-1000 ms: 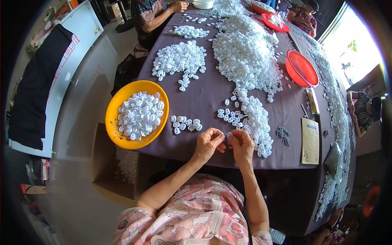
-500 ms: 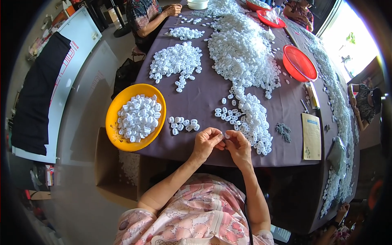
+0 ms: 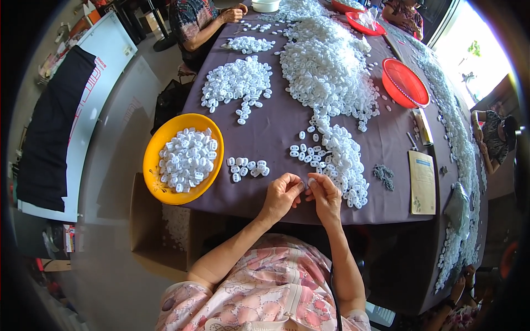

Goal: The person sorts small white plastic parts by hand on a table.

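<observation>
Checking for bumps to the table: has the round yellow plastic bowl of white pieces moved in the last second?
No. The yellow bowl still overhangs the purple table's left edge.

I see my left hand (image 3: pixel 280 194) and right hand (image 3: pixel 326 194) meeting fingertip to fingertip at the near tabletop (image 3: pixel 276 124) edge, pinching a small white piece (image 3: pixel 307 181). A yellow bowl (image 3: pixel 160 144) of white pieces sits left; a long heap (image 3: pixel 337 99) runs far-right.

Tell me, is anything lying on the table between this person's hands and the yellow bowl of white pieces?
Yes: a small cluster of white plastic pieces lies on the purple tablecloth between the left hand and the round yellow bowl. It is low and loose. The right hand is beside the left, fingers meeting.
</observation>
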### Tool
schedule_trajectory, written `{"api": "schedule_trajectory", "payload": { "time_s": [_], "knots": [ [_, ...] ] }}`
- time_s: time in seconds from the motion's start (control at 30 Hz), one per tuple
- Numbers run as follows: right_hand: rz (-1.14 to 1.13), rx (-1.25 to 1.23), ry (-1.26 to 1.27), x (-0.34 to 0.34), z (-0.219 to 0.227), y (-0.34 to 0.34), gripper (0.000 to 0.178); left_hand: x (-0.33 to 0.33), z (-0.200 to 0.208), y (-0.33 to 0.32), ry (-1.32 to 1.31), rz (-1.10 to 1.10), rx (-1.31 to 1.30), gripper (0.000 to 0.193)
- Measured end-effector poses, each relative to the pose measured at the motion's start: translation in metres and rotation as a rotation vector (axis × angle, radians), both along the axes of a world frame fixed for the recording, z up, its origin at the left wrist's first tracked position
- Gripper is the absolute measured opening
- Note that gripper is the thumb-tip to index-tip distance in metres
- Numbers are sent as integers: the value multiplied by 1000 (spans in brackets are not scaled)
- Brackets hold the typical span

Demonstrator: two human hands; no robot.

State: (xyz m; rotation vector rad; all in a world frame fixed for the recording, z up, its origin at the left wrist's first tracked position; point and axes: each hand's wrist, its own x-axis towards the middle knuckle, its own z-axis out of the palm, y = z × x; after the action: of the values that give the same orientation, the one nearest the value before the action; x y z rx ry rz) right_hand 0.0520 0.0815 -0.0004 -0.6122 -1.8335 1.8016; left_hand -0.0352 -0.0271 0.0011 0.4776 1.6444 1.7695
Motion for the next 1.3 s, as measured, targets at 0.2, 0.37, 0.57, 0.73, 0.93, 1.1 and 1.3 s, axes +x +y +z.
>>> {"api": "schedule_trajectory", "payload": {
  "time_s": [0.2, 0.37, 0.57, 0.73, 0.93, 1.1, 1.3],
  "knots": [
    [8, 91, -12, -1, 3, 0, 15, -1, 1, -1, 16, -6, -25, 11],
    [8, 127, -25, 0, 4, -1, 15, -1, 2, -1, -1, -17, -32, 11],
    [10, 182, -52, 0, 9, -3, 15, -2, 1, -1, 5, -26, -33, 11],
    [20, 190, -44, 1, 6, -1, 16, -4, 3, -1, 20, -50, -58, 12],
    [24, 217, -68, 0, 10, -2, 15, -4, 6, -1, 45, -69, -73, 9],
    [24, 193, -53, -1, 10, -2, 15, -5, 1, 0, 24, -61, -57, 10],
    [-12, 219, -19, -2, 4, -3, 14, -4, 1, 3, 13, -50, -66, 11]
  ]
}}
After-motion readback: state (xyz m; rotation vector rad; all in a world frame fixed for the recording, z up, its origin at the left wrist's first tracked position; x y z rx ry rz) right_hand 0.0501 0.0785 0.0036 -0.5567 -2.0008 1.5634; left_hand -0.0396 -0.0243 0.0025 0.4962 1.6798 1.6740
